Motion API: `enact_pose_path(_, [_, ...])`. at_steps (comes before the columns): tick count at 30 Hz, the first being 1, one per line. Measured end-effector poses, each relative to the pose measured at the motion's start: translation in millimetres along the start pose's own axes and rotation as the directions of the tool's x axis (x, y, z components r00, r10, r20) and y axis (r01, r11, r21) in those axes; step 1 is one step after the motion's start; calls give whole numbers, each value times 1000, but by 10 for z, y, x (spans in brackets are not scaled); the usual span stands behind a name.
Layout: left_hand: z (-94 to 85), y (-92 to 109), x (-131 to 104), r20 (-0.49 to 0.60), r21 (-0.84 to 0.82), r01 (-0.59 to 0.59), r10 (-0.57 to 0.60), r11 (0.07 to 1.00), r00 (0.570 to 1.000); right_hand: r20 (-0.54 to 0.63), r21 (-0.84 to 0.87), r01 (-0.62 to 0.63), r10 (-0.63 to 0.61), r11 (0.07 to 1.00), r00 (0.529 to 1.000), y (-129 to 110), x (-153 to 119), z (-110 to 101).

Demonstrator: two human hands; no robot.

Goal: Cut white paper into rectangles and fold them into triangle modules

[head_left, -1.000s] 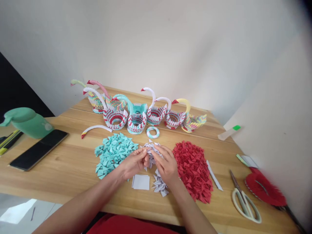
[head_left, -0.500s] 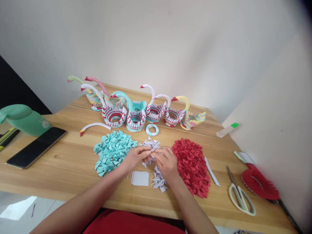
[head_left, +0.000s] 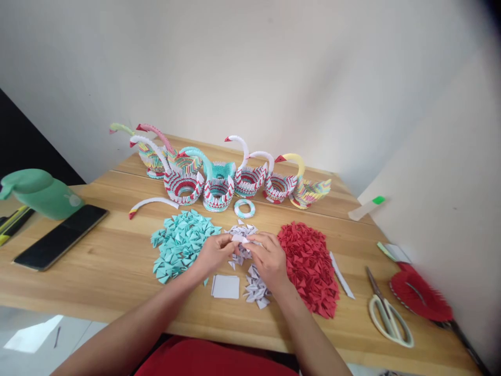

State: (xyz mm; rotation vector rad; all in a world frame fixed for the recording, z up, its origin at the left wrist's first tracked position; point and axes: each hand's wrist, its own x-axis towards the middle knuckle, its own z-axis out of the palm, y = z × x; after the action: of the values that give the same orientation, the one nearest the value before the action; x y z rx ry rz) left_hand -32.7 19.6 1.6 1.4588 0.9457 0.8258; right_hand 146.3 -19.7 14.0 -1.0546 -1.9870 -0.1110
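Between my two hands is a small piece of white paper [head_left: 239,238], partly folded. My left hand [head_left: 215,253] pinches its left side, and the fingers of my right hand [head_left: 269,258] are closed on its right side. Just beneath and behind them lies a heap of white folded paper pieces [head_left: 243,254]. Another small group of white folded pieces [head_left: 256,290] sits by my right wrist. Nearer me is a stack of white paper rectangles [head_left: 226,287]. Turquoise folded pieces [head_left: 183,243] are piled left of my hands, red ones [head_left: 309,266] to the right.
Several paper swans [head_left: 219,193] stand along the back. A paper ring [head_left: 245,209] and a loose swan neck [head_left: 152,202] lie before them. A phone [head_left: 60,237] and a green bottle [head_left: 43,193] are at left; scissors [head_left: 385,308] and a red fan-like object [head_left: 420,293] at right.
My fingers have moved slightly apart, and the white paper between them shows more of its flat face. The piles and swans stay as they were.
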Motion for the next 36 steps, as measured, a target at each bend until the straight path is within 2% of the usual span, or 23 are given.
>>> enact_pose_path(7, [7, 48, -16, -53, 24, -48, 49, 999, 997, 11, 20, -28, 27, 999, 1000, 32, -13, 24])
enact_pose_path(13, [17, 25, -11, -8, 18, -45, 45, 999, 999, 7, 40, -20, 19, 999, 1000, 15, -17, 32])
enact_pose_path(18, [10, 68, -27, -79, 65, -64, 69, 996, 995, 17, 70, -61, 60, 996, 998, 21, -19, 39])
enact_pose_path(23, [14, 129, -71, -126, 165, -125, 147, 978, 981, -5, 150, -127, 130, 980, 992, 12, -8, 38])
enact_pose_path(27, [22, 119, -70, -149, 169, -141, 167, 975, 975, -19, 157, -137, 141, 978, 990, 9, -8, 35])
enact_pose_path(29, [22, 96, -55, -131, 157, -115, 137, 981, 982, -21, 124, -100, 104, 987, 994, 11, -7, 28])
enact_pose_path(33, [12, 22, -18, -23, 140, -48, 52, 989, 998, -37, 56, 1, 1, 998, 999, 15, 0, 7])
enact_pose_path(36, [2, -14, -1, 26, 103, 4, -7, 995, 1000, -44, 30, 34, -32, 999, 999, 10, 1, -1])
